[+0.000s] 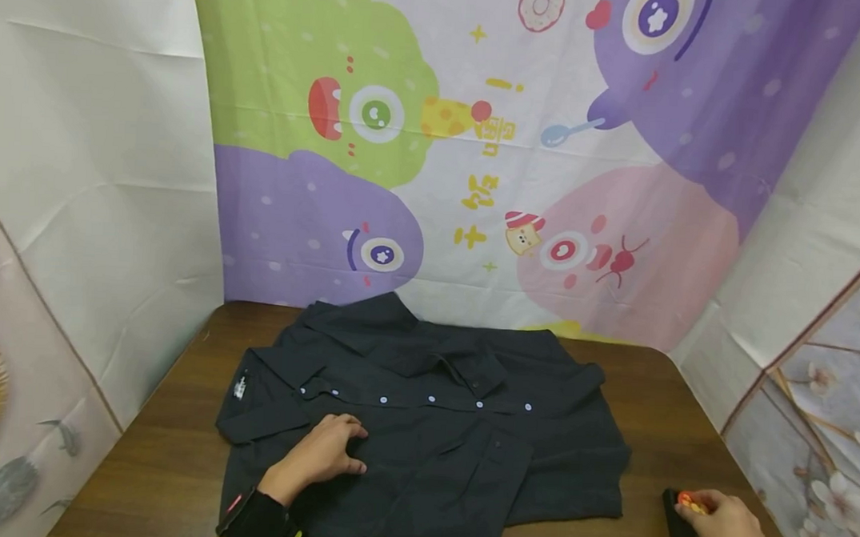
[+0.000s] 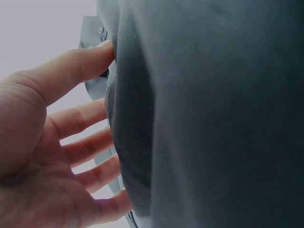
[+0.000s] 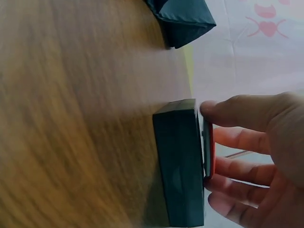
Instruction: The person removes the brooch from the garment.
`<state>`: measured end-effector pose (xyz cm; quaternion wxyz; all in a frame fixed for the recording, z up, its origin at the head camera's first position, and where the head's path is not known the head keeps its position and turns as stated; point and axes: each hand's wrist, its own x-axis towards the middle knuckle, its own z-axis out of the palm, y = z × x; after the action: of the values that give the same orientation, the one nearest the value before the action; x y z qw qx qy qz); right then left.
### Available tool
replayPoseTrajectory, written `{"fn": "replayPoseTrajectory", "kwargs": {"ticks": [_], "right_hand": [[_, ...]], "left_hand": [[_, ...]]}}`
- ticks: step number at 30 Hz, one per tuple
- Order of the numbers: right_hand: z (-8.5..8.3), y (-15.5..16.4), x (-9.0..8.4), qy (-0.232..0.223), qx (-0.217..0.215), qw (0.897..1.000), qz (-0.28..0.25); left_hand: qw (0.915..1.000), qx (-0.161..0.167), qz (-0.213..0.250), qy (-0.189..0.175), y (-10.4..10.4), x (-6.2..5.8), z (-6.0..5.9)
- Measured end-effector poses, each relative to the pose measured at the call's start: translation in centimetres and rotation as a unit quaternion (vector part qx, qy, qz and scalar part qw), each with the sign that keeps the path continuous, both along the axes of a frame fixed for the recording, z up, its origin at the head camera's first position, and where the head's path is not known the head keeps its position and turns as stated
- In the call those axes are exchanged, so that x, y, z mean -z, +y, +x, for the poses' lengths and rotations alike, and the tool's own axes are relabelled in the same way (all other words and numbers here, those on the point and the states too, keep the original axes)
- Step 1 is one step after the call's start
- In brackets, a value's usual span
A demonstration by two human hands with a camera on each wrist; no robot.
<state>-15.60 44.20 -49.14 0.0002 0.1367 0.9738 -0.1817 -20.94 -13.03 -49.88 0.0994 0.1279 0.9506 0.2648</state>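
Observation:
A black short-sleeved shirt [image 1: 400, 451] with white buttons lies spread on the table, its collar towards the middle back. On its front, my left hand [image 1: 328, 448] rests with spread, slightly bent fingers. The left wrist view shows those fingertips right at the dark cloth [image 2: 190, 118], gripping none of it. At the right side, my right hand [image 1: 732, 530] pinches a small flat red-and-yellow piece [image 1: 692, 503] between thumb and fingers. Its red edge [image 3: 212, 152] and grey back stand close against the top of a black box [image 3: 180, 166], which sits on the wood.
Brown wooden table [image 1: 156, 441] shows around the shirt. Behind it hangs a cloth [image 1: 444, 285] with cartoon monsters. Pale sheets [image 1: 119, 127] cover the left side, and a flower-patterned panel [image 1: 826, 446] stands at the right.

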Motion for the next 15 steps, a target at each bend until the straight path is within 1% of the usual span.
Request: {"fn": "replayPoseTrajectory", "kwargs": {"ticks": [4, 9, 15], "right_hand": [[-0.08, 0.02, 0.07, 0.0, -0.008, 1.0, -0.001], [-0.34, 0.13, 0.24, 0.02, -0.008, 1.0, 0.001], [-0.72, 0.33, 0.43, 0.025, -0.01, 1.0, -0.001]], "left_hand": [[1.0, -0.005, -0.001, 0.002, -0.07, -0.08, 0.0], [1.0, -0.004, 0.001, -0.002, -0.08, -0.15, -0.11], [1.0, -0.003, -0.002, -0.008, -0.05, 0.11, -0.16]]}}
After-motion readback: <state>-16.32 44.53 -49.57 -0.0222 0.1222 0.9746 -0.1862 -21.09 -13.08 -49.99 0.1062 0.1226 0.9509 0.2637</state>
